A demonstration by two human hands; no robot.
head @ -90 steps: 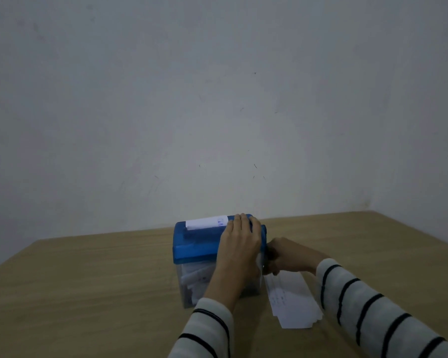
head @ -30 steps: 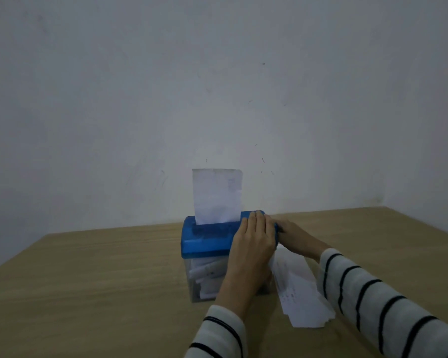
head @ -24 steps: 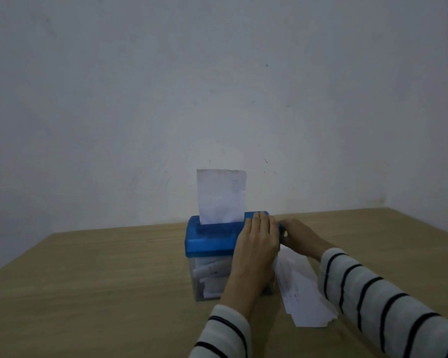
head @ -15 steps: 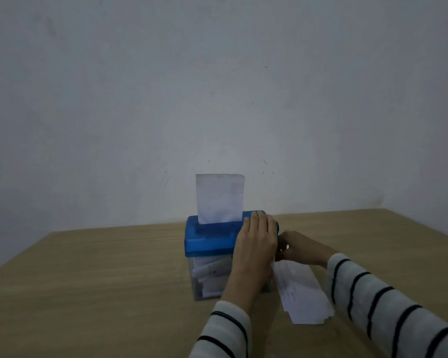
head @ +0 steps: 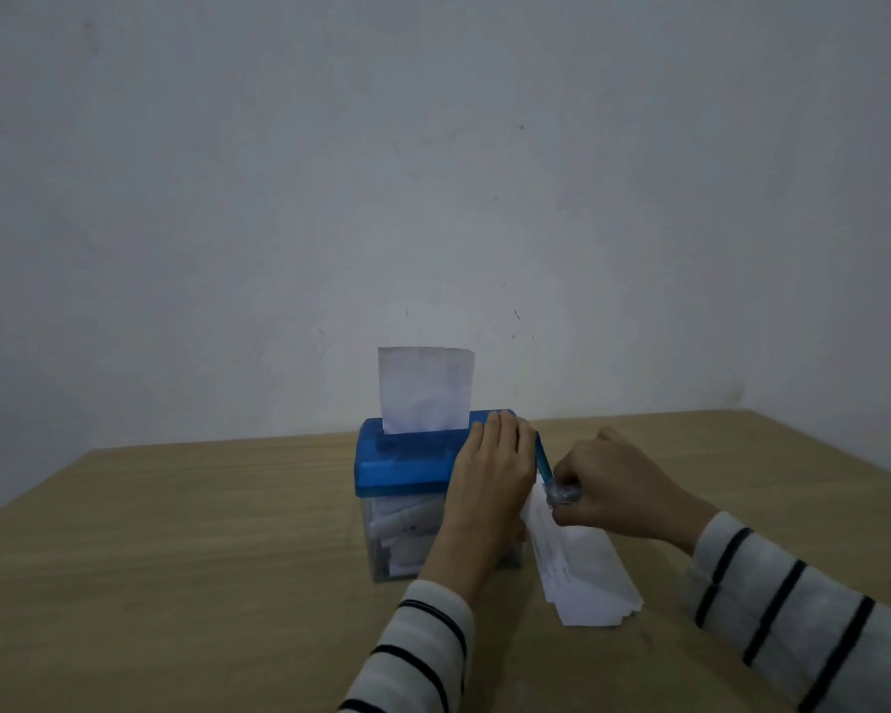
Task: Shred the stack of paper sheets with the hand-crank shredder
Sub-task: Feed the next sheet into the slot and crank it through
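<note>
We see a left hand (head: 492,470) flat on the blue shredder (head: 407,463), right hand (head: 615,488) pinching its crank (head: 546,468), a paper sheet (head: 425,391) standing in the slot, maybe more sheets (head: 582,573) on the surface (head: 176,558)

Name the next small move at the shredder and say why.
Probably keep turning the crank: the right hand grips its knob, the left hand presses on the shredder, and most of the sheet stands above the slot.

Under the left hand (head: 495,468), the blue shredder lid (head: 407,458) looks like glossy translucent plastic over a clear plastic bin (head: 397,542). Matt white paper sheets (head: 582,573) lie below the right hand (head: 613,486) on the matt, wood-grained table (head: 176,558).
</note>
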